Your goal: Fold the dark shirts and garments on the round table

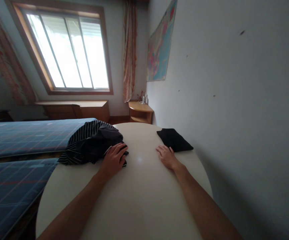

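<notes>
A loose heap of dark clothing, partly black with thin white stripes, lies crumpled at the left side of the round cream table. My left hand rests on the right edge of this heap, fingers laid over the cloth and slightly bent, not visibly gripping it. On the right side lies a flat, folded black cloth. Just beside its near left corner, my right hand is palm down on the tabletop with fingers extended, holding nothing.
Plaid-covered beds or mattresses adjoin the table on the left. A white wall runs close along the right, with a map on it. Beyond the table are a wooden desk, a corner shelf and a window.
</notes>
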The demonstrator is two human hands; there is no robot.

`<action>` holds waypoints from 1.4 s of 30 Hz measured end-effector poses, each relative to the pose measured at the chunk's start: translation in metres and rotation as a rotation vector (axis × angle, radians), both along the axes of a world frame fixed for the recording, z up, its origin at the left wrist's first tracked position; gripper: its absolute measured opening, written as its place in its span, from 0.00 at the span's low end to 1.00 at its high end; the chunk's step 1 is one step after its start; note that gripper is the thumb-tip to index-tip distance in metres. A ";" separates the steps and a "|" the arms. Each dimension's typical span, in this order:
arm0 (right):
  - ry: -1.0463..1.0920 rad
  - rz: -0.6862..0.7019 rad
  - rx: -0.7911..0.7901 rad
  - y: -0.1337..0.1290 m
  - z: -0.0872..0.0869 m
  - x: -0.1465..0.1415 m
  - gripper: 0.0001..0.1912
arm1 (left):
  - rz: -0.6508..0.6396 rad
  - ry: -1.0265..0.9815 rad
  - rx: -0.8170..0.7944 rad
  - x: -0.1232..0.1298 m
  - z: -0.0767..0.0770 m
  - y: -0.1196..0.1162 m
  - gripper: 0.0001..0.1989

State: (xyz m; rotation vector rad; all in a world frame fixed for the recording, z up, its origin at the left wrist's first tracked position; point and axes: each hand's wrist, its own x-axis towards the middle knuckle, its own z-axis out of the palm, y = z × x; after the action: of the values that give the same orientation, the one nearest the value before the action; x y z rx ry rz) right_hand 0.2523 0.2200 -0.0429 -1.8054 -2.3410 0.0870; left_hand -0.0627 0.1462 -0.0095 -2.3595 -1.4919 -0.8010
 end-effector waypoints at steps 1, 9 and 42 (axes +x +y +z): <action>0.000 0.002 -0.001 0.000 0.000 0.000 0.25 | 0.023 0.000 0.012 0.002 0.002 -0.001 0.22; 0.007 0.002 0.010 0.000 -0.001 0.000 0.25 | 0.591 -0.033 0.084 -0.018 -0.001 0.001 0.36; 0.558 0.253 0.088 -0.034 0.046 -0.034 0.15 | -0.324 -0.646 -0.313 0.044 -0.004 -0.024 0.30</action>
State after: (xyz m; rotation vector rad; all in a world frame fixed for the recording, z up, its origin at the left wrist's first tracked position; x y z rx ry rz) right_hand 0.2185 0.1863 0.0032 -1.2285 -2.1022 0.4508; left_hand -0.0188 0.1226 -0.0139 -2.7774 -1.5502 -1.6421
